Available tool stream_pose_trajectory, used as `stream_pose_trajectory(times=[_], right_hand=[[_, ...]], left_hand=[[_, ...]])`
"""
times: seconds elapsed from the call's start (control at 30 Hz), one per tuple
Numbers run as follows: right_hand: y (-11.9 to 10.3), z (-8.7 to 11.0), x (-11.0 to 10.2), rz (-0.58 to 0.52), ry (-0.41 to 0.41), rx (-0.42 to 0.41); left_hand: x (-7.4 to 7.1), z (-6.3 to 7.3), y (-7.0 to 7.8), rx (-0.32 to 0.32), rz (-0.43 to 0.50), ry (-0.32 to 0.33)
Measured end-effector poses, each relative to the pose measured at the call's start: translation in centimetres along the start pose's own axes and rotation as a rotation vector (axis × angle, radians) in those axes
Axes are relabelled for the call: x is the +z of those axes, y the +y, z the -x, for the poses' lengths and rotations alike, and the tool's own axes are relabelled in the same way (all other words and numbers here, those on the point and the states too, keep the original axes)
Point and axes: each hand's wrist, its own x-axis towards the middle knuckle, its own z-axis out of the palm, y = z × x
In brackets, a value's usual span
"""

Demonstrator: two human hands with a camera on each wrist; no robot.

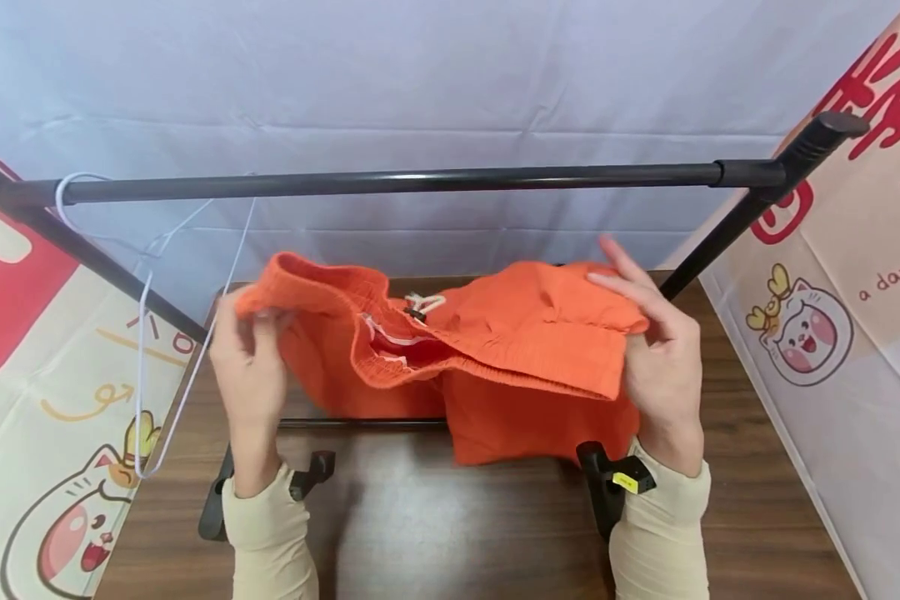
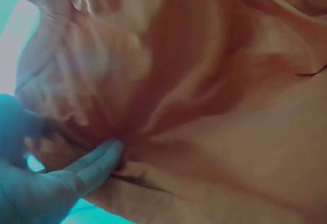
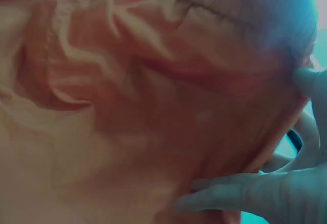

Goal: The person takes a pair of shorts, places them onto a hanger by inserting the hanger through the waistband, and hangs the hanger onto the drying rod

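Note:
Orange shorts (image 1: pixel 525 304) are held up between both hands, below the rack's bar. Their gathered elastic waistband gapes toward me. A white drawstring (image 1: pixel 426 303) shows at the middle. My left hand (image 1: pixel 251 358) pinches the left end of the waistband; in the left wrist view its fingers (image 2: pixel 102 160) press into the creased cloth. At the other end, my right hand (image 1: pixel 667 367) holds the side of the shorts, with two fingers stretched along the top. In the right wrist view the right fingers (image 3: pixel 214 196) lie against the cloth and the thumb is at its edge.
A black rack bar (image 1: pixel 420 181) crosses above the shorts, with slanted posts at both sides. A white wire hanger (image 1: pixel 144 333) hangs from its left end. Below is a brown wooden table (image 1: pixel 750 500) with the rack's black feet. Printed cloths stand at both sides.

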Motion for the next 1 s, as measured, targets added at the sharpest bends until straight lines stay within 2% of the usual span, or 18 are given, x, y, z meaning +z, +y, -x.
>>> stream_pose_trajectory(times=[0.1, 0.17, 0.23, 0.3, 0.37, 0.43, 0.53, 0.6, 0.7, 0.73, 0.8, 0.83, 0.9, 1.0], right_hand=[[-1.1, -0.9, 0.6, -0.066, 0.086, -0.067], [-1.6, -1.4, 1.1, -0.107, 0.139, -0.13], [-1.9, -1.8, 1.6, -0.161, 0.156, -0.176], [-1.9, -1.8, 2.0, -0.186, 0.138, -0.195], [-1.5, -1.4, 2.1, -0.266, 0.092, -0.173], [-0.8, -0.7, 2.0, -0.348, 0.059, -0.097], [0.7, 0.8, 1.8, -0.469, 0.059, 0.109], [1.9, 1.9, 1.8, -0.506, 0.074, 0.259], [3.6, 3.2, 2.0, -0.509, 0.097, 0.443], [4.1, 3.6, 2.0, -0.522, 0.106, 0.48], [4.9, 4.2, 2.3, -0.505, 0.127, 0.525], [5.2, 4.5, 2.4, -0.499, 0.145, 0.539], [5.5, 4.8, 2.6, -0.508, 0.188, 0.553], [5.7, 4.9, 3.0, -0.558, 0.239, 0.562]], left_hand=[[0.3, -1.0, 1.6, 0.076, 0.31, 0.084], [0.5, -1.4, 2.8, 0.136, 0.439, 0.127], [0.8, -1.6, 3.7, 0.204, 0.479, 0.147], [0.9, -1.4, 4.2, 0.243, 0.417, 0.147], [0.7, -0.8, 3.9, 0.251, 0.334, 0.108], [0.2, 0.1, 2.7, 0.243, 0.22, 0.053], [-0.7, 2.0, -0.1, 0.189, 0.084, -0.046], [-1.2, 3.8, -2.1, 0.142, -0.062, -0.086], [-1.4, 6.8, -4.6, 0.009, -0.309, -0.143], [-1.4, 7.7, -5.2, -0.034, -0.398, -0.163], [-1.0, 9.4, -5.8, -0.145, -0.496, -0.207], [-0.8, 10.0, -6.0, -0.177, -0.532, -0.225], [-0.2, 11.2, -6.0, -0.168, -0.574, -0.256], [1.0, 12.5, -5.7, -0.026, -0.614, -0.342]])
